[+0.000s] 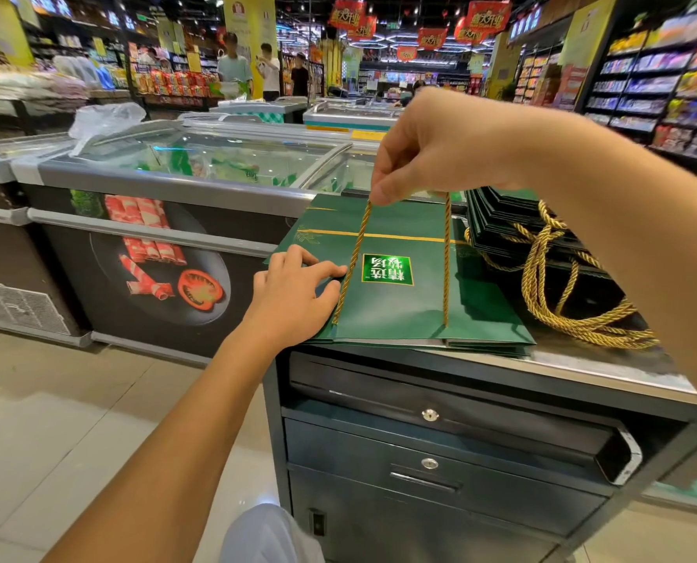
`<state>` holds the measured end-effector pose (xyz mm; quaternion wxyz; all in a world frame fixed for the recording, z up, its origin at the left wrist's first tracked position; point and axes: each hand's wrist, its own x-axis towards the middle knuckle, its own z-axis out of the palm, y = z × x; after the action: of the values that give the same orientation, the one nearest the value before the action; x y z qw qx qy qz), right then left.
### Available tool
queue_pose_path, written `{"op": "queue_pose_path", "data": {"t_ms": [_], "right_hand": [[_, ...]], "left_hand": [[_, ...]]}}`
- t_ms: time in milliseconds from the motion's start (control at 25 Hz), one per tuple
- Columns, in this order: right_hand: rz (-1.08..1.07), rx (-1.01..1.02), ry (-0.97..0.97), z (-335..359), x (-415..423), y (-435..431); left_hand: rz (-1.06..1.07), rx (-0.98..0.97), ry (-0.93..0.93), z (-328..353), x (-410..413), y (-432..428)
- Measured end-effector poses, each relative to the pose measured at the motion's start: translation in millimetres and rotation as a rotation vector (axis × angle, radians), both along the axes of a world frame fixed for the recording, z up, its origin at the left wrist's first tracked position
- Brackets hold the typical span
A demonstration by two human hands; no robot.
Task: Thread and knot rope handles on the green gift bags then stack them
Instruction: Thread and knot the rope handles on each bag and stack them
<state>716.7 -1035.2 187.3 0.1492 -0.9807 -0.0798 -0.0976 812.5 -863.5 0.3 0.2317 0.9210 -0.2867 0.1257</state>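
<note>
Flat bag point(395, 310) on counter point(582, 359); bag stack point(501, 221) right behind; loose ropes point(574, 314) right.

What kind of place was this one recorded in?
A supermarket, most likely: glass-topped chest freezers stand left, stocked shelves line the right side, and red banners hang overhead. The right hand pinches a rope handle over a green bag.

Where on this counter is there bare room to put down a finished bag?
Only a bare metal strip of the counter along its near edge, bordered by the flat green bag and the loose gold ropes. The far right is crowded by the stack of bags; the left hand presses the flat bag's left side.
</note>
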Motion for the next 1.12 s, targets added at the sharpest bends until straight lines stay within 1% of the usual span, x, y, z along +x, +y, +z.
{"op": "queue_pose_path", "data": {"t_ms": [120, 320, 440, 560, 600, 640, 720, 760, 840, 880, 960, 1000, 1040, 1120], "right_hand": [[0.038, -0.110, -0.050, 6.8, -0.8, 3.9], [0.057, -0.202, -0.146, -5.3, -0.2, -3.8], [0.026, -0.185, -0.177, -25.3, -5.1, -11.7], [0.026, -0.122, -0.100, -59.5, -15.8, -12.3], [0.024, -0.102, -0.071, -71.1, -20.8, -11.3], [0.018, -0.084, -0.042, -82.9, -24.8, -10.3], [0.012, -0.025, 0.018, -105.0, -31.9, -7.3], [0.012, 0.006, 0.057, -114.4, -35.8, -5.2], [0.012, 0.000, 0.093, -129.9, -42.4, 1.3], [0.003, -0.064, 0.076, -137.4, -43.5, 4.8], [-0.034, -0.211, -0.034, -146.8, -44.0, 11.4], [-0.051, -0.243, -0.119, -147.3, -43.7, 12.9], [-0.057, -0.227, -0.209, -145.6, -43.2, 12.0], [-0.040, -0.097, -0.379, -137.3, -42.3, 6.3]], "left_hand": [[0.000, 0.005, 0.008, 0.4, 0.4, -0.2], [-0.007, -0.014, 0.026, 2.1, -0.5, 1.2], [-0.026, -0.054, 0.047, 3.5, -3.8, 2.5], [0.004, -0.168, 0.128, 7.1, -1.0, 7.7], [0.044, -0.232, 0.166, 9.9, 0.0, 9.9], [0.078, -0.350, 0.225, 12.4, 1.6, 12.9], [0.120, -0.660, 0.395, 21.4, -2.0, 17.2], [0.137, -0.755, 0.466, 26.3, -6.4, 18.7], [0.164, -0.863, 0.534, 33.5, -7.6, 22.5], [0.162, -0.918, 0.569, 36.6, -6.3, 24.2], [0.123, -1.056, 0.655, 47.6, -6.7, 26.4], [0.094, -1.133, 0.703, 54.4, -8.5, 27.1], [0.047, -1.205, 0.744, 62.5, -13.3, 26.6], [-0.098, -1.366, 0.837, 77.1, -24.1, 24.5]]}}
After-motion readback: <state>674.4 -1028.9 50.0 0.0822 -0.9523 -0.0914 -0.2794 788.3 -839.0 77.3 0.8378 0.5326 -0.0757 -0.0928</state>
